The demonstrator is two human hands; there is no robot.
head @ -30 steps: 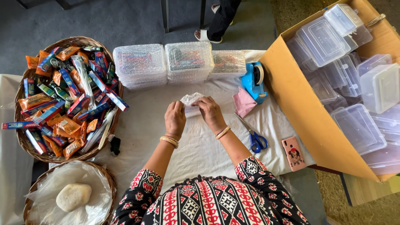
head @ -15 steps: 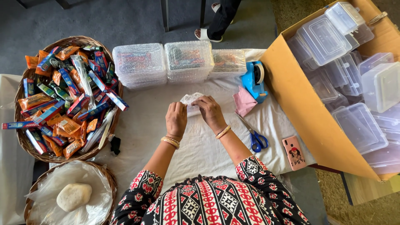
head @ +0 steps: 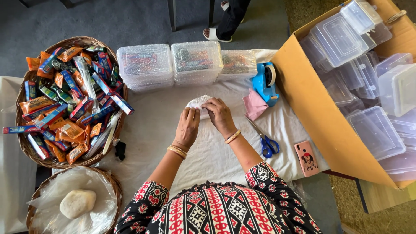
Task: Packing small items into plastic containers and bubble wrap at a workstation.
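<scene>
Both hands' fingers (head: 197, 113) on white bundle (head: 198, 102)

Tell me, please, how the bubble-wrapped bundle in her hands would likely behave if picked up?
The bundle looks small, so it is probably light. Its bubble wrap seems soft and would likely give under the left hand and right hand. Its loose, rounded wrap may unfold if released.

wicker basket of snack packets (head: 65, 99), blue tape dispenser (head: 265, 82), scissors (head: 264, 141), cardboard box (head: 320, 117), phone (head: 306, 158)
</scene>
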